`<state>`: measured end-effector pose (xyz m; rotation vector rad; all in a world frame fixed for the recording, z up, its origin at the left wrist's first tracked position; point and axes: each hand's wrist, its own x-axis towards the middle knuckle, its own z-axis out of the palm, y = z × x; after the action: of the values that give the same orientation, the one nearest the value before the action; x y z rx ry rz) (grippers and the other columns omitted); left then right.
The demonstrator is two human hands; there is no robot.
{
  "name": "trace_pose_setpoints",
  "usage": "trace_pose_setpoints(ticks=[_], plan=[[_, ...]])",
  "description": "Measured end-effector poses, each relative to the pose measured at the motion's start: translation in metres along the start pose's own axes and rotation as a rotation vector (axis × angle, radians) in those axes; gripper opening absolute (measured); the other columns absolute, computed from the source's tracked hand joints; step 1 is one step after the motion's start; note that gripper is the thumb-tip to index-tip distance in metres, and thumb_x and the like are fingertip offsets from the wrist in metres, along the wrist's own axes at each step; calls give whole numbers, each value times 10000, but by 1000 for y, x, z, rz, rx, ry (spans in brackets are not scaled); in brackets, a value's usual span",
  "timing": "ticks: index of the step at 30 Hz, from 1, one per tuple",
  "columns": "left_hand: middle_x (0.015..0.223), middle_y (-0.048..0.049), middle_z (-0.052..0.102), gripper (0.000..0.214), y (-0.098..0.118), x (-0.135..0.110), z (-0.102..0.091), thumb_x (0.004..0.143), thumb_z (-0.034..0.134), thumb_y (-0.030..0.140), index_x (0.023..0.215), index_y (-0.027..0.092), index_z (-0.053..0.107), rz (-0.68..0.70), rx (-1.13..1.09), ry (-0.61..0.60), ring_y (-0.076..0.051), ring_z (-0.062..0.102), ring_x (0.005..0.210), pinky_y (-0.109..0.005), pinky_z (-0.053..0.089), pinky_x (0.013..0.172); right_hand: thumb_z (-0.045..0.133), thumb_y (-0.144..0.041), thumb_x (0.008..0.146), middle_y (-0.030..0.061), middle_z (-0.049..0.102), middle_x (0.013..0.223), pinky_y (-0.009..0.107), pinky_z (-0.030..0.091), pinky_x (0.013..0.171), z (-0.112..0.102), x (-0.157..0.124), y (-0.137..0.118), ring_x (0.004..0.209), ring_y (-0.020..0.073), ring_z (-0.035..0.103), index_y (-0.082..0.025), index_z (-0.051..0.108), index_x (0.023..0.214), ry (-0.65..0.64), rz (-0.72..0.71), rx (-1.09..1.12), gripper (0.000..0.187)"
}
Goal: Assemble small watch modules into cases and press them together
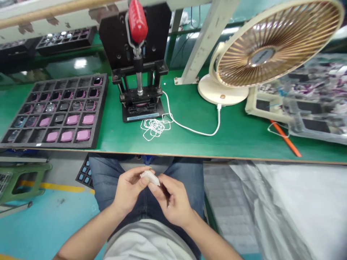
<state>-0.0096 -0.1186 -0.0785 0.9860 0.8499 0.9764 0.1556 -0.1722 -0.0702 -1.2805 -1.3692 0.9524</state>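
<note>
Over my lap, both hands meet on a small white part (150, 177). My left hand (130, 189) pinches it between thumb and fingertips. My right hand (172, 200) has its fingers curled against the part's right end and also seems to hold a thin dark tool, too small to name. On the green table (230, 133) ahead stands a black hand press (138, 72) with a red handle (137, 21). A heap of thin white rings (155, 127) lies in front of the press. Left of it sits a black foam tray (54, 110) with several pink and dark casings.
A beige desk fan (260, 50) stands at the right, its white cable (195, 130) running across the table. An orange pencil (286, 139) and a plastic-covered tray (311, 104) lie at the far right. Grey plastic sheeting (271, 209) lies beside my right leg. A green stool (24, 177) stands at the left.
</note>
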Motion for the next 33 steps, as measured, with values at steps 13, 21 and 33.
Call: trace_pose_setpoints(ticks=[13,21,33], plan=[[1077,-96,820,438,47,30,-34,969,594,21,1316,256,724,817,890,-399,-243,771,985,-391,621,896,664,-781,910,-94,300,510,232,128,439,-6,28,-10,432,61,190,-198,523,658,-359,776,714,651],[1199,-107,774,293,81,89,-14,1049,618,207,1323,231,718,716,939,19,-240,737,1114,-385,586,1003,574,-584,1073,36,646,860,313,434,693,-91,190,-100,739,184,567,-209,776,1207,279,-481,-458,446],[1076,-71,817,167,79,168,-18,1003,659,166,1077,220,798,597,1059,12,-250,753,1013,-372,570,962,536,-459,1116,48,707,876,295,427,688,-85,302,-182,777,183,649,-177,693,1063,334,-901,-781,328]])
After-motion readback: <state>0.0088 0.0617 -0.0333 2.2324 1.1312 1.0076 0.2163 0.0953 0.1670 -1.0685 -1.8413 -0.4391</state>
